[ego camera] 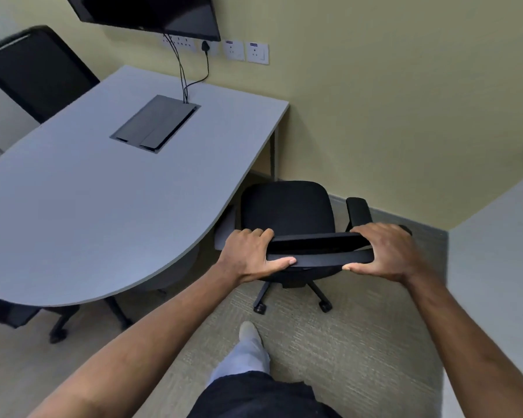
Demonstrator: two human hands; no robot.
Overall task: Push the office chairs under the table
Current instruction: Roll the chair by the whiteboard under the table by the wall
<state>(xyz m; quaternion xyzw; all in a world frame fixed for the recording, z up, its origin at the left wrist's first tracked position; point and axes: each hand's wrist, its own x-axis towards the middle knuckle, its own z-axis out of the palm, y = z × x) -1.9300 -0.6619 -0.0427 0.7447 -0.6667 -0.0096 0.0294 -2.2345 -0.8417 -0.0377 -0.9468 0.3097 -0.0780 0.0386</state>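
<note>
Indoors, a grey curved surface point(97, 188) fills the left of the room, a cable box point(155, 123) set into its top. Just beside its right edge stands a black chair point(287, 206), seat facing the wall, wheels on the carpet point(344, 342). A second chair point(37, 70) sits at the far side. Left hand point(248, 254) and right hand point(387, 251) each clasp an end of the near chair's backrest top.

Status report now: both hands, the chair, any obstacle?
Left hand and right hand grip black office chair's backrest top. Seat beside grey rounded table, not under. Nothing blocking.
</note>
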